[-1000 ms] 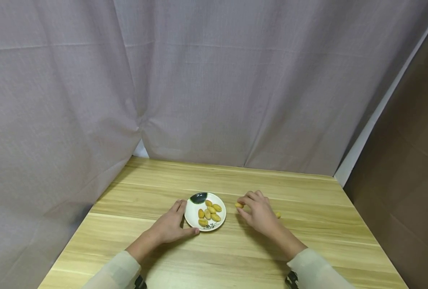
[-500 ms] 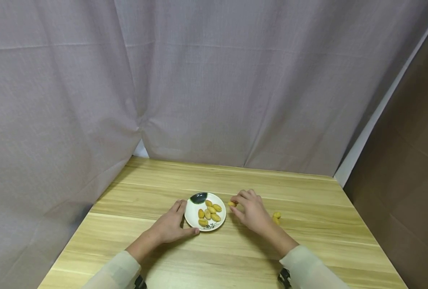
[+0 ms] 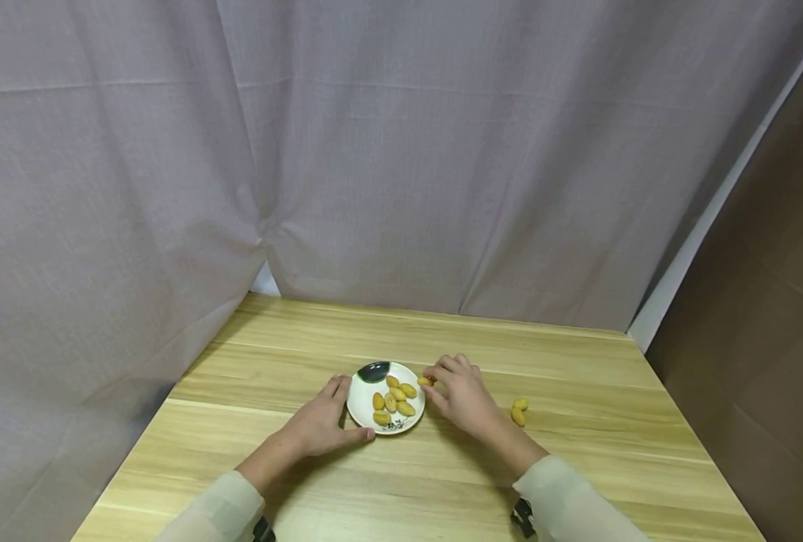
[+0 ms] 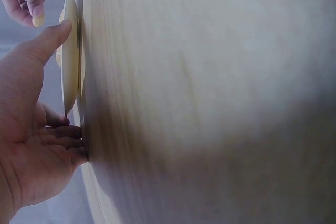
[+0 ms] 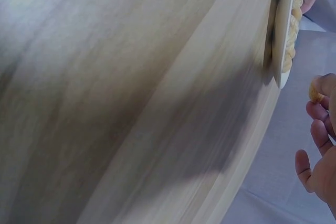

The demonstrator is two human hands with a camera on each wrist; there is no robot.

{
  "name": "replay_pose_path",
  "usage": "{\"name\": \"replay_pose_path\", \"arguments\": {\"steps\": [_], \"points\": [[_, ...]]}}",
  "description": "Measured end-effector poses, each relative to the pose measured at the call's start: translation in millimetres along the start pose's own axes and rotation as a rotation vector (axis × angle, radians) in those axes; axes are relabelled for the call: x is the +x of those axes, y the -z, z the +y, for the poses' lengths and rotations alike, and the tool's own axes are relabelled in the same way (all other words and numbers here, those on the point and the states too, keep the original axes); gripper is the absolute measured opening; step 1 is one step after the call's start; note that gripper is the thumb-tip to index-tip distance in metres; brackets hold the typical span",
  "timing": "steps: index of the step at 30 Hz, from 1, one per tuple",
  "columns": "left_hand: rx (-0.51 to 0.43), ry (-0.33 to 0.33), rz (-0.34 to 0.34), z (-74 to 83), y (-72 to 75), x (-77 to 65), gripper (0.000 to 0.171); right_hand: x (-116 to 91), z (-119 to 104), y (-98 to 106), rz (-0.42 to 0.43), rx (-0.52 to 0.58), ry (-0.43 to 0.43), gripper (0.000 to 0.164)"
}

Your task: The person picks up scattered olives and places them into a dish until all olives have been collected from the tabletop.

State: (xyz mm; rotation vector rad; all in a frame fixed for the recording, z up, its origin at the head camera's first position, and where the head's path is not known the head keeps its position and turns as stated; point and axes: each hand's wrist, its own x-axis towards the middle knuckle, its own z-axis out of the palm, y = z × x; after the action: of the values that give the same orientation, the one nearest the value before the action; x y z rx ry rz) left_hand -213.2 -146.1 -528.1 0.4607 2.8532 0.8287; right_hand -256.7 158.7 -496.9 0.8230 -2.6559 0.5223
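A small white plate [image 3: 363, 399] with a dark patch and a floral pattern bears several small yellow oval fruits [image 3: 406, 408]. My left hand [image 3: 316, 425] holds its rim at the left, the thumb on the near edge and the fingers at the far left. Between thumb and fingertips, my right hand [image 3: 465, 399] pinches another yellow fruit [image 3: 425, 382] at the plate's right rim. In the right wrist view this pinched fruit [image 5: 315, 92] hangs in the air, apart from the plate [image 5: 282, 35].
Two more yellow fruits [image 3: 519, 412] lie together on the wooden table [image 3: 401, 497], right of my right forearm. Grey cloth [image 3: 401, 188] hangs behind the table and along its left side. A brown panel [image 3: 760, 301] stands at the right.
My right hand has moved left with its fruit, from the table right of the plate to the plate's rim. Two fruits behind it have come into fuller view. The left hand has stayed put.
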Motion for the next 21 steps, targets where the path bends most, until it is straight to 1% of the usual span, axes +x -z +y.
{"name": "replay_pose_path", "arguments": {"steps": [5,13,21], "points": [[-0.006,-0.003,0.004,0.1,-0.3,0.9,0.125,3,-2,-4,-0.016,-0.011,0.003,0.020],[-0.007,-0.007,0.006,-1.4,-1.5,2.2,0.124,9,-7,-12,0.000,-0.028,0.015,0.020],[-0.004,-0.008,0.007,-1.6,-1.4,2.4,0.124,15,-9,-19,-0.048,-0.028,-0.031,0.020]]}}
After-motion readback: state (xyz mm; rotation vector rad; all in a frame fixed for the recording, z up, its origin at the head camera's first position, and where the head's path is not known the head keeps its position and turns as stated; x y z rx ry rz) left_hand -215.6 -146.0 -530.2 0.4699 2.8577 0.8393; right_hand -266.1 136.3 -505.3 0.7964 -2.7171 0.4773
